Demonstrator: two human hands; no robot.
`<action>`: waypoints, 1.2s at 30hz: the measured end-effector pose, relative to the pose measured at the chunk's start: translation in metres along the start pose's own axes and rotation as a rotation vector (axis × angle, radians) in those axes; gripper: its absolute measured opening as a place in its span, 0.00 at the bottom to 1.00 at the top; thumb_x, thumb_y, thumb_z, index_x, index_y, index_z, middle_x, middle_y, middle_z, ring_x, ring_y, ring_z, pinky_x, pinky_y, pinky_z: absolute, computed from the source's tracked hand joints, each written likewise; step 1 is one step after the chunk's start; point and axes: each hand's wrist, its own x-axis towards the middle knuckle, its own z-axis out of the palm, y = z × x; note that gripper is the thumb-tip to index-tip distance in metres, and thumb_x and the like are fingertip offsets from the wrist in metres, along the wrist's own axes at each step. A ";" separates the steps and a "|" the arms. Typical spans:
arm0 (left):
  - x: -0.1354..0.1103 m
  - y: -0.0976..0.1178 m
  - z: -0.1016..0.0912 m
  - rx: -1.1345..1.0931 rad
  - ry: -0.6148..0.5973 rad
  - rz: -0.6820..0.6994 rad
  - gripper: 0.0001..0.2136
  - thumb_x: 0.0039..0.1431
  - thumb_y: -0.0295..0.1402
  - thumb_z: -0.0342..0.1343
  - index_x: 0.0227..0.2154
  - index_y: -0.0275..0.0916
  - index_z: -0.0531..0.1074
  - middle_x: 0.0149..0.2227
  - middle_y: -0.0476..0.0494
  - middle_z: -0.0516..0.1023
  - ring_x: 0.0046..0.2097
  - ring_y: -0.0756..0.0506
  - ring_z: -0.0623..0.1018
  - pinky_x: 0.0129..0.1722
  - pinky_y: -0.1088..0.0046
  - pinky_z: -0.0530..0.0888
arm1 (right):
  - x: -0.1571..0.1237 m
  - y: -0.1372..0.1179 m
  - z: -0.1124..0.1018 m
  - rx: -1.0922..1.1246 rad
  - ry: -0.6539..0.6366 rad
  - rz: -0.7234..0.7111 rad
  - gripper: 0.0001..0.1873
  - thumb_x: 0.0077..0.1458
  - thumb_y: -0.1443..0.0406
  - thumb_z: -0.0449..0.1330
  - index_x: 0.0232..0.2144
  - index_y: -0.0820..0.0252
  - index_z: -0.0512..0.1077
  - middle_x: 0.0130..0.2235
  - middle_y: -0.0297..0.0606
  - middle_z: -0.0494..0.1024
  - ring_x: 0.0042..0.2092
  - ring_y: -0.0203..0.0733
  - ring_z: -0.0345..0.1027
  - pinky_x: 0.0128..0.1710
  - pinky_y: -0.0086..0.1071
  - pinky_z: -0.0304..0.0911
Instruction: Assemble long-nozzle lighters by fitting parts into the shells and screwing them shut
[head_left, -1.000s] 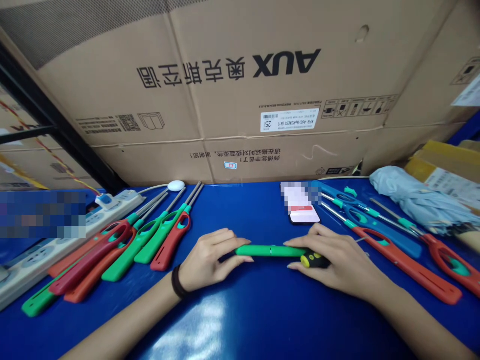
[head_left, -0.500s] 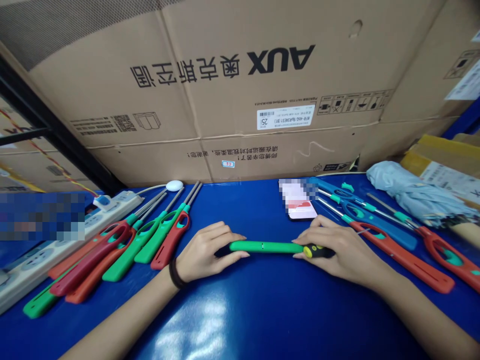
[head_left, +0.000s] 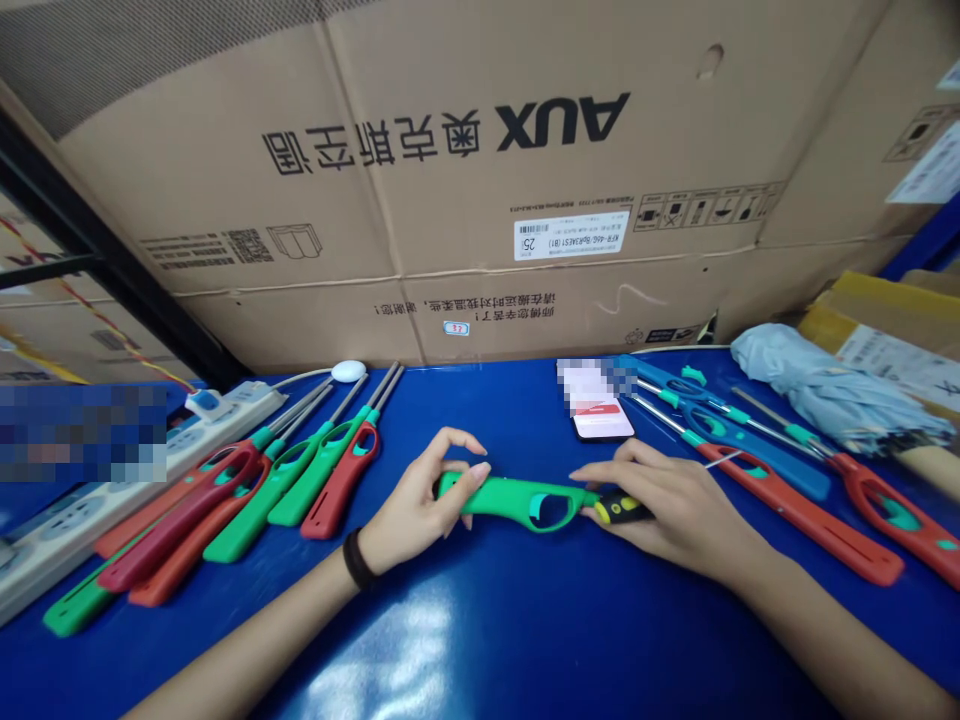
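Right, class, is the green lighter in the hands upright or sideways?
Sideways: the green lighter runs lengthwise between the left hand and right hand.

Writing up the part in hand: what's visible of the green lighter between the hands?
The green lighter looks smooth and plastic, with a looped opening holding a teal trigger toward its right end. It lies roughly level, broad side facing the camera. The left hand grips its left end; the right hand, also holding a black-and-yellow tool handle, is at the other. No metal tube shows on it.
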 end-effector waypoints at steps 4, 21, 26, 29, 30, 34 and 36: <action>0.000 0.001 -0.004 0.095 -0.055 0.073 0.14 0.63 0.45 0.49 0.43 0.40 0.62 0.23 0.53 0.70 0.19 0.53 0.68 0.18 0.81 0.65 | -0.004 0.001 0.002 0.029 0.060 -0.026 0.11 0.57 0.68 0.58 0.43 0.58 0.73 0.33 0.37 0.75 0.32 0.37 0.68 0.26 0.27 0.62; -0.001 0.000 -0.002 0.495 -0.119 0.551 0.10 0.58 0.39 0.59 0.35 0.37 0.76 0.28 0.48 0.78 0.28 0.50 0.75 0.31 0.76 0.68 | 0.004 -0.014 0.002 0.098 -0.046 0.008 0.09 0.56 0.58 0.60 0.38 0.54 0.73 0.33 0.31 0.78 0.34 0.37 0.66 0.26 0.27 0.58; 0.000 -0.001 -0.002 0.465 -0.111 0.564 0.12 0.60 0.41 0.56 0.35 0.37 0.75 0.30 0.47 0.79 0.29 0.50 0.76 0.32 0.76 0.69 | 0.001 -0.014 0.003 0.118 0.011 -0.003 0.08 0.57 0.65 0.60 0.40 0.58 0.73 0.32 0.34 0.76 0.32 0.36 0.65 0.25 0.27 0.57; -0.001 -0.003 -0.002 0.485 -0.108 0.583 0.13 0.60 0.42 0.56 0.32 0.36 0.75 0.27 0.48 0.79 0.27 0.51 0.75 0.30 0.76 0.68 | -0.001 -0.016 0.003 0.151 0.002 0.019 0.07 0.56 0.69 0.59 0.39 0.60 0.74 0.31 0.35 0.75 0.32 0.37 0.65 0.25 0.27 0.57; -0.001 -0.004 -0.002 0.510 -0.097 0.596 0.13 0.60 0.42 0.56 0.31 0.36 0.74 0.26 0.49 0.78 0.25 0.51 0.74 0.28 0.75 0.67 | -0.001 -0.016 0.003 0.159 -0.012 0.029 0.07 0.55 0.70 0.59 0.38 0.60 0.74 0.30 0.35 0.75 0.32 0.37 0.65 0.25 0.27 0.57; -0.003 -0.003 -0.002 0.613 -0.030 0.686 0.13 0.58 0.42 0.58 0.28 0.36 0.74 0.21 0.50 0.76 0.21 0.50 0.71 0.24 0.73 0.63 | 0.001 -0.019 0.002 0.147 -0.095 0.072 0.07 0.56 0.70 0.57 0.36 0.59 0.74 0.30 0.35 0.73 0.32 0.38 0.65 0.25 0.27 0.56; -0.004 -0.002 -0.002 0.652 -0.023 0.714 0.14 0.56 0.44 0.59 0.33 0.36 0.75 0.24 0.50 0.78 0.23 0.50 0.73 0.25 0.73 0.65 | 0.001 -0.017 0.002 0.114 -0.117 0.091 0.07 0.56 0.68 0.57 0.34 0.58 0.75 0.28 0.36 0.72 0.31 0.38 0.65 0.25 0.28 0.56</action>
